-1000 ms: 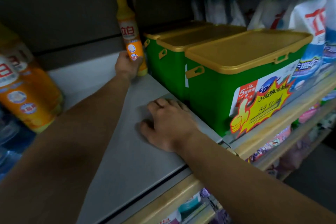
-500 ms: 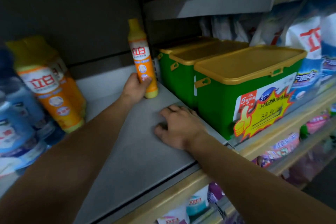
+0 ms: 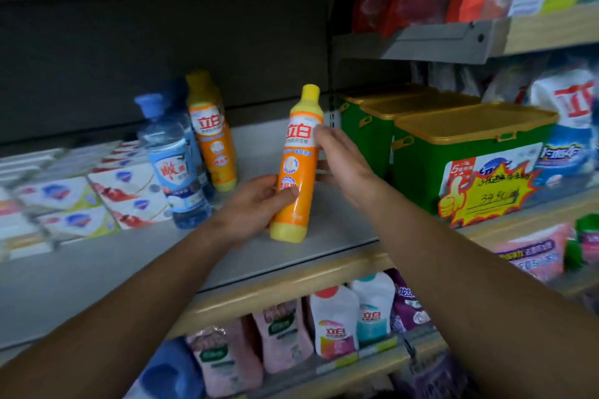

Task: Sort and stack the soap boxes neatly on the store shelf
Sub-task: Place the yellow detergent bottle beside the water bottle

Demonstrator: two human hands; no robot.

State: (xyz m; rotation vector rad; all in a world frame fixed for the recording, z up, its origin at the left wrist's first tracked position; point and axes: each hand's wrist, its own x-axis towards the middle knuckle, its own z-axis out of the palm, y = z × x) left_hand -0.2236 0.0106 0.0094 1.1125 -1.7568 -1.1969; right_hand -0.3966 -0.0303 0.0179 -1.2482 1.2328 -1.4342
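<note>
Soap boxes [image 3: 97, 194], white packs with red and green print, sit in rows at the far left of the grey shelf [image 3: 324, 236], stacked 2 high near the front; blur hides the far ones. Neither hand touches them. 3 green tubs [image 3: 421, 168] with yellow lids fill the right side. A blue bottle [image 3: 175, 165] and an orange bottle [image 3: 212, 136] stand just right of the soap boxes.

Change: 0.5 s ago the orange detergent bottle [image 3: 296, 172] stood far back against the tubs with the left hand at its base and the right hand flat on the shelf. Now that bottle is pulled toward the near edge, mid-shelf, tilted slightly, base close to the shelf; contact there is unclear. The view has also swung left, bringing the soap boxes into sight. Judgement: this is clearing a stray item, so the sorting of soap boxes is not yet started and the bottle probably belongs with the other orange one.

Left hand [image 3: 256, 201] grips the bottle's lower half, thumb across the front label, fingers wrapped behind. Right hand [image 3: 343, 165] has lifted off the shelf, fingers straight and loosely spread, fingertips [image 3: 319, 136] touching the bottle's upper right side, steadying it without curling round.
</note>
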